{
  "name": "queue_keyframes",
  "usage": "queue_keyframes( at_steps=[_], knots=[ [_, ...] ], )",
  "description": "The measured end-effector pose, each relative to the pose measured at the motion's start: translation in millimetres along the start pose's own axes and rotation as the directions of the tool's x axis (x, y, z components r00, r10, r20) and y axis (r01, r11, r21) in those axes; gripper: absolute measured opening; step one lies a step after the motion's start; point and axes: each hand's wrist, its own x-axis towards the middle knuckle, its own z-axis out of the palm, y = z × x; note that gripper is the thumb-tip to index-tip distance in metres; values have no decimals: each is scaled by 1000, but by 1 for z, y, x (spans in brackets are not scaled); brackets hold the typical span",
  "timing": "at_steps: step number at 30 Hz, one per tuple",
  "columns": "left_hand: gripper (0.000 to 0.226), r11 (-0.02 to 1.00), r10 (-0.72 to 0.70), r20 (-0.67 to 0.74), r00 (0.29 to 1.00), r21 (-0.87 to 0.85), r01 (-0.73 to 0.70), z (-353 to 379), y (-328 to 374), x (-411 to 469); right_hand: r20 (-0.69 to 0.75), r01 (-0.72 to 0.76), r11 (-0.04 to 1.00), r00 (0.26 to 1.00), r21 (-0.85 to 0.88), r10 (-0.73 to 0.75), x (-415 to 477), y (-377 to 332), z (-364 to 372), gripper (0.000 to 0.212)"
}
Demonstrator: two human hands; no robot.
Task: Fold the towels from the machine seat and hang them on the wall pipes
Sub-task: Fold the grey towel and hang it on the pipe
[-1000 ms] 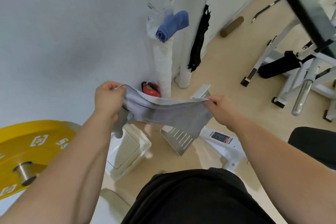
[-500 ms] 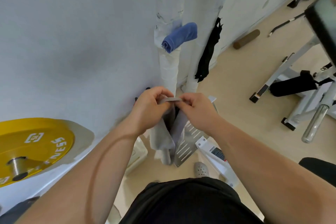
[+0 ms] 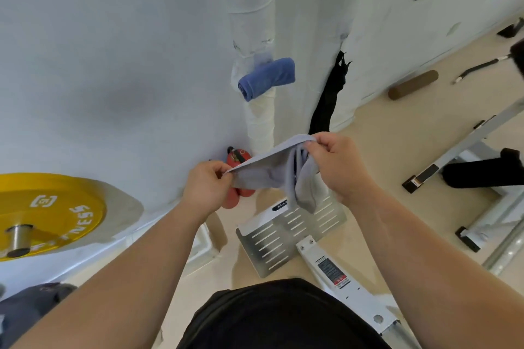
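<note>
grey towel (image 3: 266, 171) stretched between my hands: my left hand (image 3: 208, 188) pinches its corner at 9 o'clock, my right hand (image 3: 333, 163) grips the bunched end at 3 o'clock. blue towel (image 3: 268, 78) hangs on the wall pipe (image 3: 255, 8) at 12 o'clock. red object (image 3: 236, 176) behind the towel partly hidden.

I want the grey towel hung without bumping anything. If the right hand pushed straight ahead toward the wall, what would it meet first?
Probably the black strap hanging just beyond the right hand, beside the wrapped pipe. Depth is hard to judge in this wide view.
</note>
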Motion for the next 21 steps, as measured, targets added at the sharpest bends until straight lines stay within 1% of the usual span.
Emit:
queue_keyframes(
  at_steps=[2,4,6,7,10,12,13,14,15,17,21],
  knots=[
    [20,994,8,42,999,-112,-4,2,8,-2,-58,-54,998,997,28,55,4,6,-6,10],
    [25,981,35,108,994,-194,-13,2,18,-6,-85,-92,995,992,41,96,1,11,-7,16],
    [28,970,52,140,989,-244,-16,4,26,-9,-93,-81,996,992,32,84,-8,11,-1,11],
    [28,964,56,158,986,-267,-12,5,32,-11,-68,-75,996,995,48,78,-15,9,4,5],
    [37,951,98,210,973,-309,-29,10,45,-24,102,-98,981,991,168,82,-37,0,25,16],
    [37,936,150,226,963,-345,-65,11,46,-30,188,-180,918,975,354,119,-50,-8,38,17],
    [34,934,167,226,960,-348,-80,9,45,-32,217,-223,870,966,439,137,-55,-12,41,21],
    [32,933,180,230,956,-348,-92,7,43,-34,235,-243,837,962,489,142,-58,-13,44,27],
    [31,932,192,246,950,-350,-98,3,41,-34,240,-237,835,962,496,131,-60,-14,46,32],
    [28,927,195,275,941,-365,-85,-5,37,-38,226,-182,877,970,445,86,-63,-14,49,34],
    [17,892,173,247,954,-450,-45,-15,31,-44,135,-111,926,989,362,65,-65,-20,59,13]
  ],
)
